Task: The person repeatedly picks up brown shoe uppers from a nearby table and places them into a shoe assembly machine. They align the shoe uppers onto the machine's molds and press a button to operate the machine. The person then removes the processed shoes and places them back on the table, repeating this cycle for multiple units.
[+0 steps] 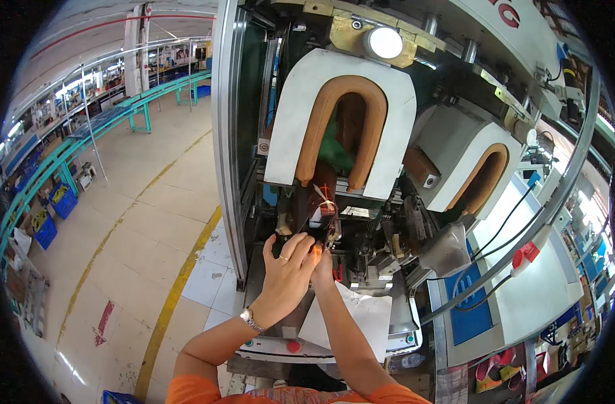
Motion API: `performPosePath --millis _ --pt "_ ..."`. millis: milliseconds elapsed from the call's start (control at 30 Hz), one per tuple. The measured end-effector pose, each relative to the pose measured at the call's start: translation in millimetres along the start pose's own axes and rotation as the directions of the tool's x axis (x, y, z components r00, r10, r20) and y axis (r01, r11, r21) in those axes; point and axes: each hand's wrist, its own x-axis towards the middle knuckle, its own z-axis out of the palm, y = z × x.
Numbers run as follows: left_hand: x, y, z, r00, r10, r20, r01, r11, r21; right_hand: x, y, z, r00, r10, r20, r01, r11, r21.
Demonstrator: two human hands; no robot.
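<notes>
Both of my hands meet at the front of a machine, just below its U-shaped brown pad (pixel 312 145) in a white housing (pixel 284 135). My left hand (pixel 290 262), with a ring and a wristwatch, has its fingers curled and its thumb raised. Close against it on the right, my right hand (pixel 323 264) is closed, its fingers partly hidden. Directly beyond the fingertips sits a dark brown piece (pixel 326 207) with a pale patch, crossed by thin red light lines. Both hands seem to grip its near end, but what lies in the fingers is hidden. Orange light falls on the fingers.
A second white housing with a brown pad (pixel 486 176) stands to the right. White paper (pixel 351 316) lies below my hands, near a red button (pixel 293 346) on the front edge. A metal post (pixel 231 135) rises at left. A curved grey tube (pixel 523 241) runs at right.
</notes>
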Motion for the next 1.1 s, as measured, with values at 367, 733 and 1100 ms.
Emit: performPosePath --millis 367,733,1100 --pt "0 3 -7 1.0 0.005 0.03 -0.005 1.0 -0.012 3 4 -10 0.994 0.085 0.075 -0.092 0.991 0.094" --pt "80 17 -35 0.661 -0.45 0.601 0.496 -0.339 -0.8 6 -2 -2 0.997 0.019 -0.07 -0.014 0.997 0.074" --pt "60 13 -18 0.752 -0.563 0.342 0.327 -0.132 -0.936 9 -9 20 0.978 -0.084 -0.193 0.084 0.996 -0.007"
